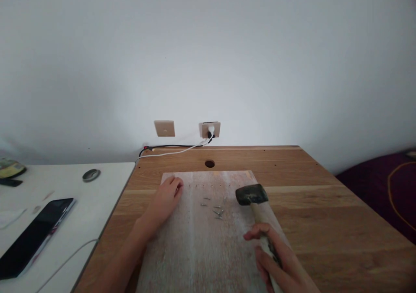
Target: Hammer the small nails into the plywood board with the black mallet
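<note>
two hands noted at the board (195, 249), both mine. right hand (276, 258): closed round the handle of the mallet (251, 194), grip apparently loose. the black head stands just beyond that hand, over the board's right side; contact with the surface i cannot confirm. left hand (167, 193): resting on the board's far left corner, fingers bent; whether they pinch anything i cannot tell.

fasteners (218, 212): a small loose group on the board, to the right of my left hand and to the left of the mallet's head, some close together. nails or screws, too small to tell. dark dots (212, 185) run in a row across the board to the right of my left hand; holes or heads, undetermined. the board lies flat on the desk (325, 223).

findings on method, in my judgement: the left hand should bear firmly on the corner so the board cannot skid, fingertips clear of the mallet's path. the right hand should hold tighter and farther back on the handle, so the head lands square rather than edge-on. loose fasteners near the head should be swept aside, since a blow could scatter them. any fastener struck should stand upright, with light taps first. the phone (37, 236), left of my left hand, is well apart.
</note>
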Available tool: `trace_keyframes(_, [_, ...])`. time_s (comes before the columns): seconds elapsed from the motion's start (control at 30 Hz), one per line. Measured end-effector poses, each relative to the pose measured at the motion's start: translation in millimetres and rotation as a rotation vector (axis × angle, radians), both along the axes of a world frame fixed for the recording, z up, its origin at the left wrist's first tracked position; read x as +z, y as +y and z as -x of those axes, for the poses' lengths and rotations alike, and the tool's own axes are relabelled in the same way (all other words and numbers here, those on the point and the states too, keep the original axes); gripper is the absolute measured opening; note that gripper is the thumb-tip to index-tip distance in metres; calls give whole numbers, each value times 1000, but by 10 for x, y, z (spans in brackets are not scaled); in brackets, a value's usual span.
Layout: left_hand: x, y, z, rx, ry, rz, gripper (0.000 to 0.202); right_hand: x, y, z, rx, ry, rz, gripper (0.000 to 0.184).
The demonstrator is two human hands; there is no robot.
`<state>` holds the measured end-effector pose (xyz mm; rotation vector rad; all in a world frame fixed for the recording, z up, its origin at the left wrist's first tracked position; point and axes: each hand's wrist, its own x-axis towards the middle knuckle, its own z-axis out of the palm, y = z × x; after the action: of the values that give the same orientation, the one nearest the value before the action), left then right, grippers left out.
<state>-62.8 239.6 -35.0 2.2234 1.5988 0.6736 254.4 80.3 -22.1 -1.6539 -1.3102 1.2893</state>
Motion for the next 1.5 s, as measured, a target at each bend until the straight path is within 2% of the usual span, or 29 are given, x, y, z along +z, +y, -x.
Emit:
trace_keyframes(0.13, [-20,132,91,11,-29,51,22,36,305,-86,41,-129,-181,22])
trace_keyframes(0.23, [-5,134,98,-2,-45,101,22,-20,456,-153,89,-193,-304,23])
trace_keyframes(0.3, [12,133,90,-18,-45,137,23,-60,512,-163,114,-232,-331,27])
trace_keyframes(0.47, [-13,149,69,-16,-47,154,21,12,640,24,180,-282,-295,37])
trace_keyframes(0.6, [-101,136,61,17,-138,104,17,137,833,320,289,-208,-203,66])
trace_keyframes(0.67, [-141,121,62,25,-183,86,16,152,921,461,323,-182,-178,74])
trace_keyframes(0.73, [-170,109,67,19,-210,75,18,142,972,572,356,-180,-167,67])
trace_keyframes(0.83, [-197,107,80,-10,-219,74,24,124,970,658,395,-169,-124,40])
trace_keyframes(0.87, [-204,110,84,-14,-219,73,25,122,957,663,404,-160,-97,36])
trace_keyframes(1.07, [-241,124,95,0,-233,50,31,165,898,563,390,-112,108,69])
trace_keyframes(1.2, [-226,122,84,33,-272,82,37,176,905,589,380,-146,93,69])
trace_keyframes(1.37, [-163,118,54,76,-323,138,41,161,939,755,365,-103,37,70])
trace_keyframes(1.5, [-128,112,44,100,-357,165,41,219,969,863,385,-95,15,68])
